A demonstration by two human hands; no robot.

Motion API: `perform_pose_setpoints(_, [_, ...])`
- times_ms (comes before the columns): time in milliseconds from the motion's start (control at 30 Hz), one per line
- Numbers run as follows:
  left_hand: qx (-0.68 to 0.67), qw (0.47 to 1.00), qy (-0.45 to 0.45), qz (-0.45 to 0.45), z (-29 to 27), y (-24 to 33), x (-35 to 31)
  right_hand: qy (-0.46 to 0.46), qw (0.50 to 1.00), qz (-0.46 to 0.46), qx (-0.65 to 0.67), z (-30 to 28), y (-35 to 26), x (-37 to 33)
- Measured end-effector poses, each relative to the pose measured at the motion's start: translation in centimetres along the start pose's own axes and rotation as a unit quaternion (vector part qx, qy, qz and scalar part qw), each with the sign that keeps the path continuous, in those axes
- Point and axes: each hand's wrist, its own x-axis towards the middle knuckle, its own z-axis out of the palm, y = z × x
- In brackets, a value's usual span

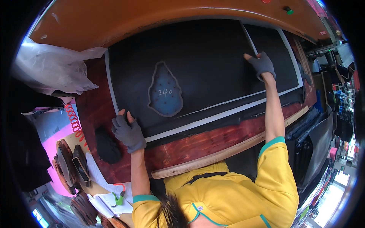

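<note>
A wide black sheet (pixel 207 64) lies flat across the work surface in front of me. On its left part rests a pear-shaped cutting die (pixel 164 99), blue inside with a dark raised rim and chalk marks. My left hand (pixel 129 132), in a grey fingerless glove, is closed at the sheet's near left corner, left of and nearer than the die. Farther off to the right, my right hand (pixel 263 66), gloved alike, is closed at the sheet's right edge, its fingertips bent onto it. Both palms are hidden.
An orange machine beam (pixel 171 9) with a green button (pixel 289 11) spans the far side. Clear plastic film (pixel 57 66) hangs at left, above a coiled red hose (pixel 74 119). A dark bundle (pixel 106 144) sits by my left hand. A wooden strip (pixel 213 155) edges the red table.
</note>
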Motion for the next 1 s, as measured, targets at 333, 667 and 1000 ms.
perform_pose_setpoints(333, [-0.03,0.997,-0.069,-0.023,1.3,0.7,2.0,0.074,0.988,-0.13,-0.024,1.7,0.4,3.9])
perform_pose_setpoints(667, [-0.035,0.995,-0.066,0.06,-2.1,0.8,-1.1,0.021,0.848,-0.524,0.076,10.2,-9.5,-16.2])
perform_pose_setpoints(1000, [-0.169,0.984,-0.056,-0.013,-1.9,0.3,-2.8,-0.036,0.826,-0.497,0.263,13.8,-13.4,-18.7])
